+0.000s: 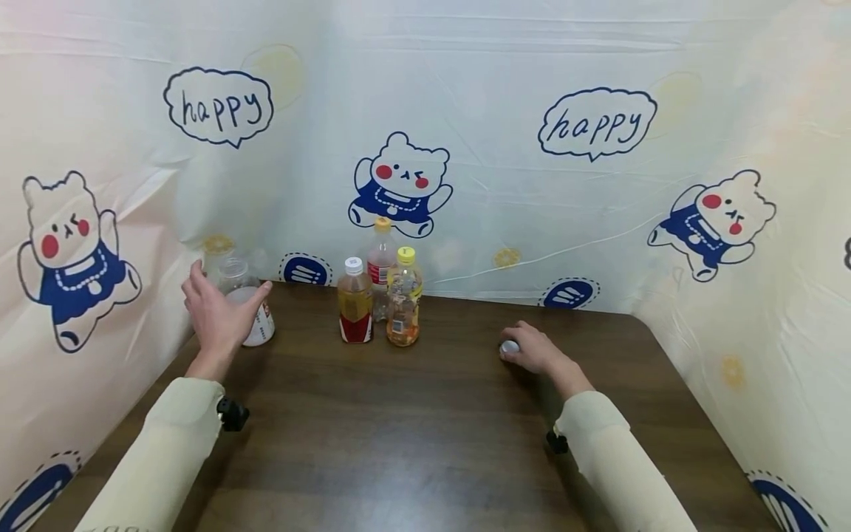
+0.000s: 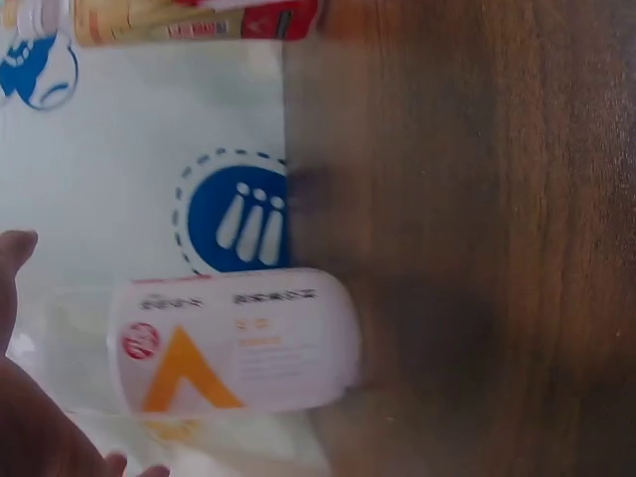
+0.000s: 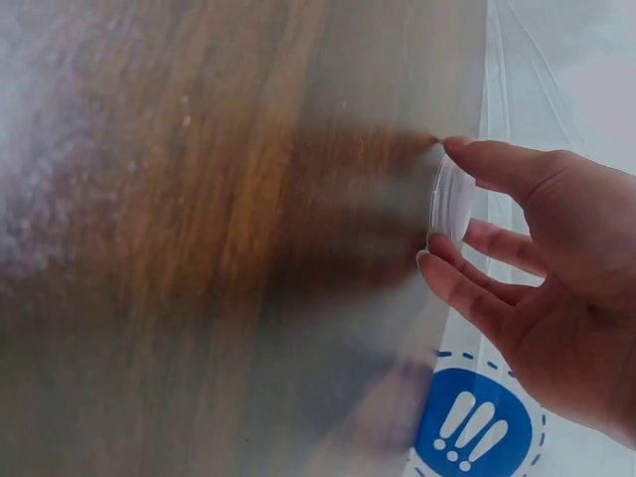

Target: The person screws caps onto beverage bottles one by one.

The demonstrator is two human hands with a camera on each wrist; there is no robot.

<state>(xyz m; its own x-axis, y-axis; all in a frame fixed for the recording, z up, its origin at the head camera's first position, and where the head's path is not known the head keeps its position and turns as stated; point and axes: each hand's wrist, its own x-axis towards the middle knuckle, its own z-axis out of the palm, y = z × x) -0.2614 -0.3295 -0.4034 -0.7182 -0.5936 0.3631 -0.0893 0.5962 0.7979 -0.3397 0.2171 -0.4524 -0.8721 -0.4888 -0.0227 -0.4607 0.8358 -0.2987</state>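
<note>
A clear, wide-mouthed jar with a white label stands at the table's back left; its orange mark shows on the jar in the left wrist view. My left hand is beside it, thumb and fingers spread wide, and the jar's neck shows uncapped between them. In the left wrist view, the left hand appears apart from the label. At the back right, my right hand pinches a round, whitish lid at the tabletop. The right wrist view has thumb and fingertips on the edge of that lid.
Three drink bottles stand at the back middle: a white-capped one, a yellow-capped one and, behind them, an orange-capped one. A printed sheet hangs along the back and sides of the dark wooden table.
</note>
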